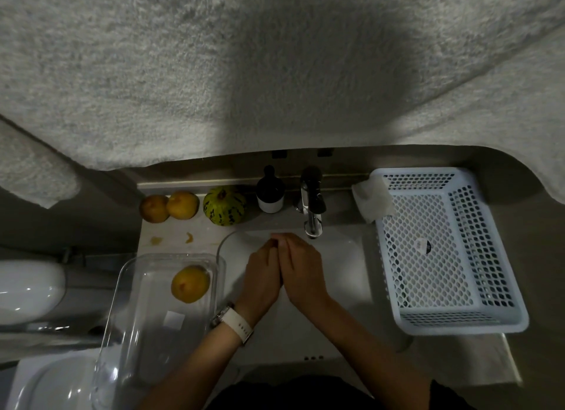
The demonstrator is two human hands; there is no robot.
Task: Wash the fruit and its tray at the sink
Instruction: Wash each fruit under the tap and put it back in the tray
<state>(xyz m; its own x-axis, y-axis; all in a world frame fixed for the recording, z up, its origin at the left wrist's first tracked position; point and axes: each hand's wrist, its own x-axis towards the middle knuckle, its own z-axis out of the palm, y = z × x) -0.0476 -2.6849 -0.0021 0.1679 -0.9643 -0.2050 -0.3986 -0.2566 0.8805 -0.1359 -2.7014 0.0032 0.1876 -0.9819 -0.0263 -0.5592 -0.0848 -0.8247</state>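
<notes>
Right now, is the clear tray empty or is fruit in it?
Not empty. One yellow-orange fruit lies in the clear tray, near its far end; a white label shows on its floor. Both hands are over the sink, not touching it.

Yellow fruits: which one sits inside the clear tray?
The lone yellow fruit at the far end of the clear tray, left of the hands. The other two sit on the counter beside the green striped squash.

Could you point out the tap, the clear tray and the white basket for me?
Tap (312, 214): head view, on the metal spout above the sink.
Clear tray (146, 290): head view, on its bare transparent floor, left of the fruit inside.
White basket (440, 257): head view, on its perforated floor.
</notes>
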